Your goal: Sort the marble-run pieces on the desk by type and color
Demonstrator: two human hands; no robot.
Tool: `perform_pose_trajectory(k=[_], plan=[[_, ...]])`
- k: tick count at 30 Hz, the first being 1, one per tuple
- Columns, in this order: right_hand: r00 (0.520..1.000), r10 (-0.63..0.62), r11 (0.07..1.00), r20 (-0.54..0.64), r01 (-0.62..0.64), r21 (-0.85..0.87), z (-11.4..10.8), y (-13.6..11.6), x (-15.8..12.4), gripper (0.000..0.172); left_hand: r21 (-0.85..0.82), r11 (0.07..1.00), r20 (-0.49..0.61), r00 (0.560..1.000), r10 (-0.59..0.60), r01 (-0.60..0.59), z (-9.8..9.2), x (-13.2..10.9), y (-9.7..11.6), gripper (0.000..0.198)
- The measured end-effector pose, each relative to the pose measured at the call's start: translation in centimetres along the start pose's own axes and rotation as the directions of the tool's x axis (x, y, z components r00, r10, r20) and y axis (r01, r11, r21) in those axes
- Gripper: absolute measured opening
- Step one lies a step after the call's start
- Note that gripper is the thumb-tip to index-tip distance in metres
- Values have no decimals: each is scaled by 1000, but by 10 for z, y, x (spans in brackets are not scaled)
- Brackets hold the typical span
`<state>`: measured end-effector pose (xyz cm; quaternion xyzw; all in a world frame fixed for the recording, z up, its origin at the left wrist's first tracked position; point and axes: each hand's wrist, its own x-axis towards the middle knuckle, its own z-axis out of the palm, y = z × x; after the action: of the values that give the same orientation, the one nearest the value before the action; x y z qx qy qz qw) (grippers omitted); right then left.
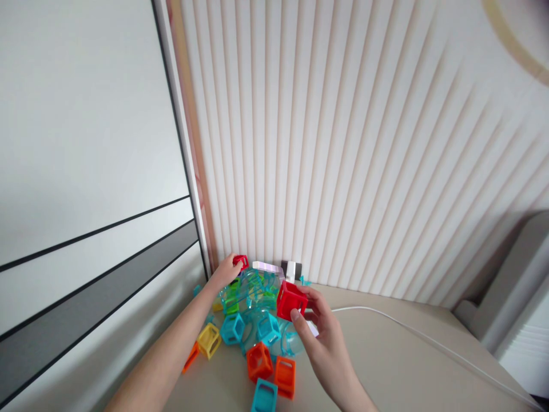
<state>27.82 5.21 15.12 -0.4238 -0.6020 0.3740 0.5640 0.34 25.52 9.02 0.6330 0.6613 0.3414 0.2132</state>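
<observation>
My right hand (319,323) grips a red open-sided cube (290,300) between thumb and fingers, held above the pile. Farther off, near the wall, my left hand (226,272) is closed on another red block (241,262), only partly visible past the fingers. Between the hands lie clear teal plastic pieces (257,289) with green blocks (232,300) among them. Nearer me are two blue cubes, one a left blue cube (232,328) and one a right blue cube (268,329). An orange cube (259,362), an orange frame block (285,377) and a blue block (264,396) sit closest.
A yellow cube (209,341) and an orange piece (191,357) lie by the white panel on the left. A ribbed pale wall (334,143) rises behind. A white cable (403,325) crosses the beige surface (386,355) toward a grey object (510,286) at right.
</observation>
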Motion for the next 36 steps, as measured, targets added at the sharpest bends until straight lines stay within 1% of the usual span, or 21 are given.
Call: perform_pose_trajectory(k=[3,5,7,9,10,12,13,15,17,18,20,23,25,27,30,33,36], plan=[[1000,-1,1000,-7,1,-5,-1,0,0,39,-169,986,-131,991,-35,12,-9,-5,14,34],[1000,-14,1000,-23,14,-6,-3,0,2,39,-292,956,-202,977,-62,1,-16,-11,26,40],[999,-18,1000,-47,18,-3,-6,-1,5,40,-415,910,-232,969,-82,-22,-20,-23,41,51],[997,-13,1000,-81,13,0,-9,0,9,40,-519,853,-215,974,-74,-50,-22,-40,60,62],[995,-11,1000,-100,12,1,-11,1,12,40,-561,826,-193,979,-60,-60,-21,-50,71,64],[990,-13,1000,-143,13,1,-16,3,16,39,-637,767,-128,992,-10,-75,-19,-73,95,61],[986,-13,1000,-167,13,3,-18,4,18,40,-721,690,-55,998,32,-62,-18,-85,106,57],[977,-8,1000,-211,12,17,-24,7,22,41,-822,568,63,988,141,-29,-14,-107,127,46],[967,-12,999,-256,24,42,-30,9,25,41,-882,471,144,968,207,30,-8,-126,143,43],[961,-19,998,-277,35,54,-33,10,26,40,-900,430,181,957,226,69,-5,-134,148,44],[947,-36,995,-319,63,76,-38,9,28,38,-928,339,242,943,227,156,1,-144,155,47],[927,-54,988,-371,103,113,-45,2,29,36,-937,186,331,919,213,295,11,-150,158,47],[919,-60,985,-390,119,128,-46,-4,28,35,-911,108,412,883,224,398,16,-151,159,45],[919,-59,984,-390,120,134,-46,-9,27,33,-873,80,486,840,240,481,17,-152,159,43],[925,-59,984,-376,116,132,-43,-11,25,32,-840,117,540,802,254,529,18,-155,159,42],[925,-83,991,-372,117,71,-38,-8,20,33,-839,174,544,791,280,516,20,-157,157,40],[932,-89,995,-352,100,11,-33,-3,15,36,-840,199,542,790,286,505,22,-158,155,35]])
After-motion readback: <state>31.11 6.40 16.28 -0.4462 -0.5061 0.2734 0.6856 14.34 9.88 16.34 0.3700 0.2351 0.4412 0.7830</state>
